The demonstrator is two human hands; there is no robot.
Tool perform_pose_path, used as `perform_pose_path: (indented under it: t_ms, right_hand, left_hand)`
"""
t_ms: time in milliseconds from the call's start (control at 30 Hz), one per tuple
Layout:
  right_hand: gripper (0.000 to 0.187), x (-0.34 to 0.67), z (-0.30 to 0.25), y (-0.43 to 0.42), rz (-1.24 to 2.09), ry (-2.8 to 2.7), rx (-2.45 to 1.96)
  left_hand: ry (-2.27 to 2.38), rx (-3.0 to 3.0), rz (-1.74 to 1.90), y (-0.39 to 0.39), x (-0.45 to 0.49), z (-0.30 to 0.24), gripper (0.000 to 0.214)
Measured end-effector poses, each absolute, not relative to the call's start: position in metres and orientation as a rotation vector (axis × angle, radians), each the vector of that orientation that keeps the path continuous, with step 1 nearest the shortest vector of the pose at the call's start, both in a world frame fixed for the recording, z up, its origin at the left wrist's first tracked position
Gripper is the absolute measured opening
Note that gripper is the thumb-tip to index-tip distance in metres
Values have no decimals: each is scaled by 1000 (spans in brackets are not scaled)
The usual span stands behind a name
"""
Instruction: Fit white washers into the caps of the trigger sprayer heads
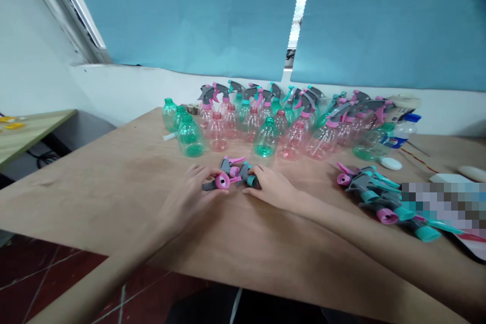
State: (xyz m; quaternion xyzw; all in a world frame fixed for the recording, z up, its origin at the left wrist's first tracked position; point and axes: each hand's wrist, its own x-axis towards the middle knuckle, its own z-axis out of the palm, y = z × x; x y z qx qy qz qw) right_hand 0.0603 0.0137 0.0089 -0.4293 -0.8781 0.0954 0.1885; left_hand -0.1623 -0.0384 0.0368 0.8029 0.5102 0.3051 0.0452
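Note:
My left hand [200, 184] is closed around a pink-and-grey spray bottle trigger head [222, 181], its round pink collar facing me. Close beside it, my right hand [271, 187] curls its fingers over a teal-and-grey trigger head [251, 180]. Between the hands lies another pink-and-grey trigger head [228, 166], just beyond the one in my left hand. Behind my hands stand uncapped bottles: a green bottle [190, 136] at left, a pink bottle [217, 134] and a second green bottle [266, 139].
Several bottles fitted with trigger heads [306, 104] crowd the table's back. A pile of loose trigger heads [379, 197] lies at right, near a white oval object [391, 163] and a blue-capped drink bottle [404, 131]. Another table [41, 124] stands at far left.

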Motion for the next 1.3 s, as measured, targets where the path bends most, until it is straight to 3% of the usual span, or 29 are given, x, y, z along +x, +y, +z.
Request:
perform_pose_path:
  t_ms: [133, 233, 500, 767, 1033, 1167, 1300]
  right_hand:
    - [40, 75, 13, 5, 334, -2471, -1170]
    - [41, 92, 20, -3, 372, -2448, -1145]
    - [29, 171, 24, 2, 425, -2193, -1251]
    - [14, 206, 9, -15, 602, -1979, -1247]
    - [9, 201, -18, -32, 567, -1901, -1135]
    - [16, 201, -11, -35, 509, -2035, -1123]
    - [38, 200, -8, -37, 356, -2158, -1038]
  left_hand:
    - [1539, 2333, 865, -50, -144, 46, 31]
    - [1484, 2223, 797, -58, -126, 54, 26]
    - [1278, 2127, 994, -49, -59, 46, 23]
    - [1060, 2238, 745, -11, 2, 2, 25]
    - [1073, 2156, 722, -3, 10, 6, 25]
    - [1067, 2102, 756, -3, 10, 6, 22]
    - [1060, 2111, 758, -2, 10, 4, 23]
